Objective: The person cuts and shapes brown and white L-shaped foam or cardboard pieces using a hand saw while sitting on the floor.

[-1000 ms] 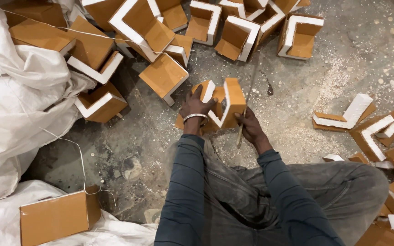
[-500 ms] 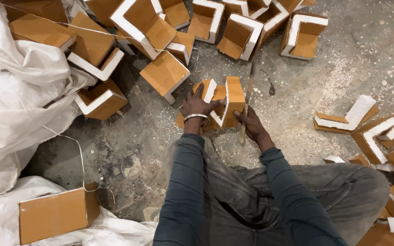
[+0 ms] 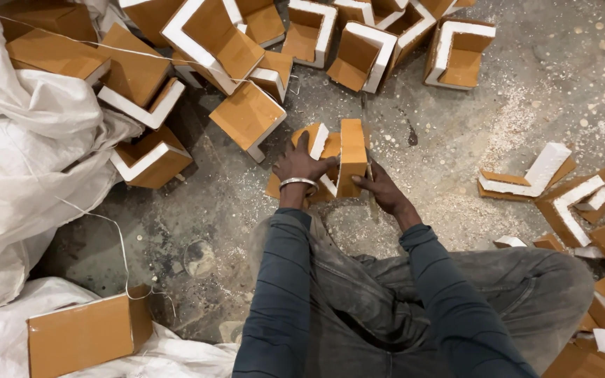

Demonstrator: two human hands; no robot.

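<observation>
A corner piece of white foam faced with brown cardboard stands on the dusty concrete floor in front of my knees. My left hand, with a metal bangle on the wrist, grips its left side with the fingers pressed over the foam edge. My right hand is closed round a thin long blade that runs along the piece's right face and points away from me. Both sleeves are dark grey.
Several similar brown and white corner pieces lie across the top of the view. More of them, with offcuts, lie at the right. White sacks fill the left side, with a brown box on them. Foam crumbs dust the floor.
My right hand with the blade has shifted slightly along the piece's right side. My left hand keeps its hold and the piece stays in place.
</observation>
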